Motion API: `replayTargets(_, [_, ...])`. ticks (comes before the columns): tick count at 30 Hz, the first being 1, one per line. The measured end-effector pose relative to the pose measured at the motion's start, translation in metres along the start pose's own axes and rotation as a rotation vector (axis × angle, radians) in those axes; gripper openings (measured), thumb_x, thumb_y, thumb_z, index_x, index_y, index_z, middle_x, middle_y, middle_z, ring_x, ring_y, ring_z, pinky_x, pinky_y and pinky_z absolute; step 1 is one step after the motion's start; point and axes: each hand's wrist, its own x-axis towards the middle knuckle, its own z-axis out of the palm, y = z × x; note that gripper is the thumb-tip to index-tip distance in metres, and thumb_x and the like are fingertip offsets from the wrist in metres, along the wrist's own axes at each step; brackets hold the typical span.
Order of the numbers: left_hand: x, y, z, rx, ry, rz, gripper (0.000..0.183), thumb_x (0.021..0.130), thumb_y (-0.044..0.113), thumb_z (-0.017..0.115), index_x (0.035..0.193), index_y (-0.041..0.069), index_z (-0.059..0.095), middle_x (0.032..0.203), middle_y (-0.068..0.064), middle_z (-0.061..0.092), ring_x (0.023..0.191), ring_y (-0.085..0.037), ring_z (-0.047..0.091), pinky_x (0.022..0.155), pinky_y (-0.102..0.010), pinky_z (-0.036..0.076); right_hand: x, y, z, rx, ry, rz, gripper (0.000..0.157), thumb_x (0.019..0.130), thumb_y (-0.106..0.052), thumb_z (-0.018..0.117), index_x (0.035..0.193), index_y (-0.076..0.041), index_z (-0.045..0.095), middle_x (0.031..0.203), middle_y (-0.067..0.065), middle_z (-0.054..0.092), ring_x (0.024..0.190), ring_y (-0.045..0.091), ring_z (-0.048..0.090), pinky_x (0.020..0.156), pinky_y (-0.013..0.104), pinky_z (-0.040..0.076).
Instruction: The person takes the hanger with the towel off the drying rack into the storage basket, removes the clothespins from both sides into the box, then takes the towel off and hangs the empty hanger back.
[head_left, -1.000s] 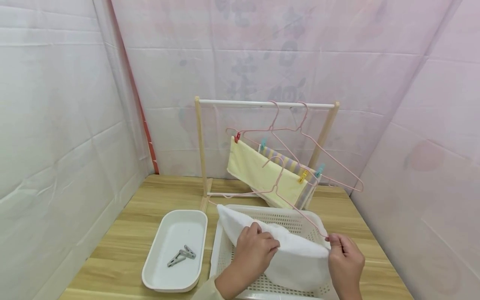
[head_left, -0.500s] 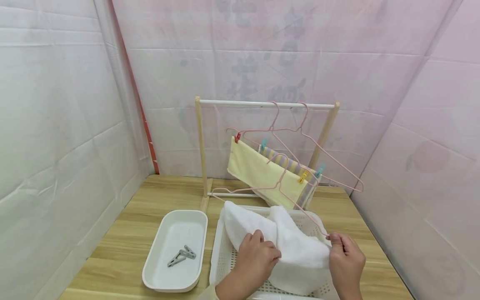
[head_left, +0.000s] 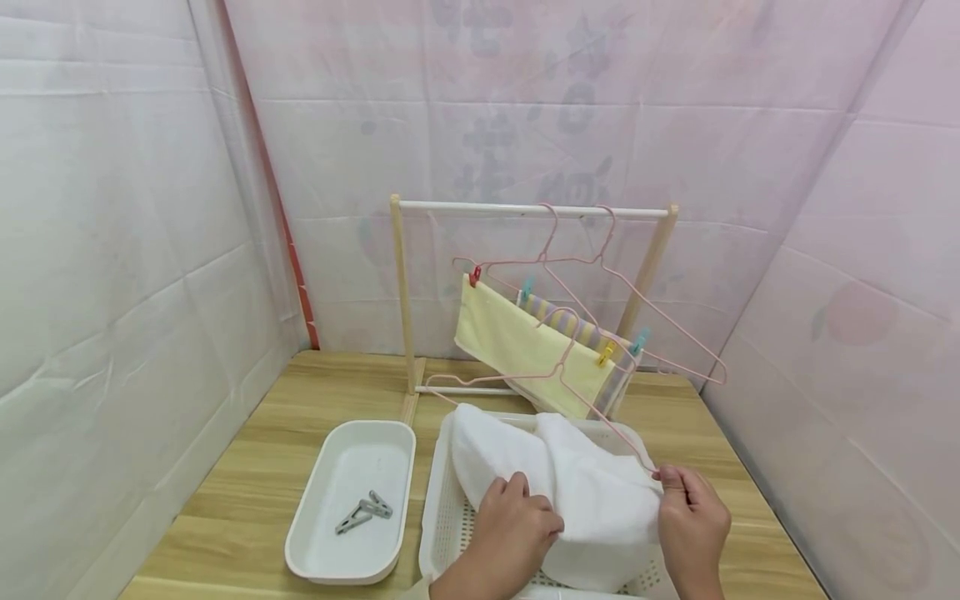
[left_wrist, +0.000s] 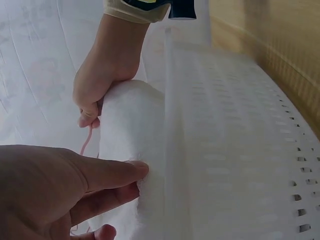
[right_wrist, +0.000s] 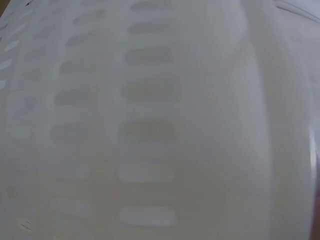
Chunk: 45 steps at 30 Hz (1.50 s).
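A white towel point(head_left: 600, 500) is draped over the lower part of a pink wire hanger point(head_left: 561, 368), above a white perforated basket point(head_left: 431, 508). My left hand point(head_left: 513, 529) pinches the towel's near edge between thumb and fingers; the left wrist view shows the thumb point(left_wrist: 117, 172) lying on the cloth. My right hand point(head_left: 692, 521) grips the hanger's right end, right at the towel's corner. The hanger's hook points up and its left end sticks out past the cloth. Only the basket wall point(right_wrist: 215, 125) fills most of the right wrist view; that hand's fingers are hidden there.
Left of the basket, a white tray point(head_left: 348, 467) holds grey clothespins point(head_left: 363, 511). Behind stands a rack with a white bar point(head_left: 480, 206). Two pink hangers on it bear a yellow cloth point(head_left: 510, 337) and a striped cloth point(head_left: 546, 310), pegged with coloured clips. White sheets enclose the table.
The towel has been drawn toward me over the hanger, its far part now folded forward. The left hand has moved slightly down and right; the hanger has shifted slightly right. The right hand stays nearly still.
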Motion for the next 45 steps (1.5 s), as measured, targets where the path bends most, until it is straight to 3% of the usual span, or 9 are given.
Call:
replayTargets(11, [0.007, -0.006, -0.005, -0.02, 0.007, -0.035, 0.012, 0.074, 0.037, 0.084, 0.084, 0.039, 0.077, 0.082, 0.022, 0.069, 0.074, -0.006, 0.044, 0.066, -0.02, 0.028, 0.0, -0.002, -0.001, 0.012, -0.004, 0.005, 0.019, 0.093, 0.002, 0.065, 0.075, 0.001, 0.071, 0.075, -0.037, 0.054, 0.071, -0.013, 0.051, 0.068, 0.005, 0.037])
replayTargets(20, [0.039, -0.027, -0.015, -0.013, -0.017, -0.148, 0.02, 0.081, 0.039, 0.082, 0.1, 0.035, 0.077, 0.098, 0.017, 0.073, 0.087, -0.009, 0.055, 0.071, -0.024, 0.04, -0.001, -0.003, -0.001, 0.011, -0.001, 0.006, 0.019, 0.093, 0.002, 0.065, 0.075, 0.001, 0.071, 0.074, -0.036, 0.054, 0.072, -0.014, 0.051, 0.069, 0.004, 0.037])
replayTargets(28, [0.058, -0.036, -0.007, -0.043, 0.016, -0.171, 0.034, 0.085, 0.048, 0.078, 0.115, 0.032, 0.073, 0.109, 0.011, 0.07, 0.09, -0.012, 0.057, 0.075, -0.025, 0.045, -0.003, -0.002, 0.003, 0.035, -0.003, -0.016, 0.017, 0.092, 0.005, 0.066, 0.075, 0.001, 0.071, 0.076, -0.035, 0.056, 0.074, -0.015, 0.053, 0.07, 0.004, 0.039])
replayTargets(33, [0.067, -0.036, -0.002, -0.036, -0.042, -0.186, 0.04, 0.086, 0.055, 0.074, 0.119, 0.033, 0.071, 0.113, 0.011, 0.068, 0.087, -0.012, 0.053, 0.075, -0.025, 0.043, -0.004, -0.002, 0.004, 0.056, 0.002, -0.028, 0.018, 0.092, 0.006, 0.065, 0.075, 0.001, 0.071, 0.076, -0.033, 0.057, 0.073, -0.013, 0.053, 0.069, 0.004, 0.039])
replayTargets(39, [0.07, -0.034, 0.0, -0.046, -0.143, -0.178, 0.032, 0.087, 0.056, 0.071, 0.111, 0.034, 0.075, 0.105, 0.014, 0.07, 0.084, -0.011, 0.049, 0.073, -0.025, 0.04, -0.004, -0.002, 0.004, 0.048, 0.008, -0.028, 0.018, 0.09, 0.007, 0.066, 0.074, 0.002, 0.07, 0.075, -0.033, 0.057, 0.073, -0.015, 0.053, 0.069, 0.003, 0.039])
replayTargets(45, [0.069, -0.032, 0.002, -0.039, -0.145, -0.16, 0.023, 0.089, 0.051, 0.071, 0.104, 0.035, 0.076, 0.102, 0.017, 0.072, 0.084, -0.01, 0.049, 0.072, -0.024, 0.038, -0.003, -0.002, 0.005, 0.04, 0.009, -0.039, 0.018, 0.09, 0.008, 0.065, 0.074, 0.002, 0.071, 0.076, -0.034, 0.057, 0.072, -0.015, 0.053, 0.067, 0.004, 0.039])
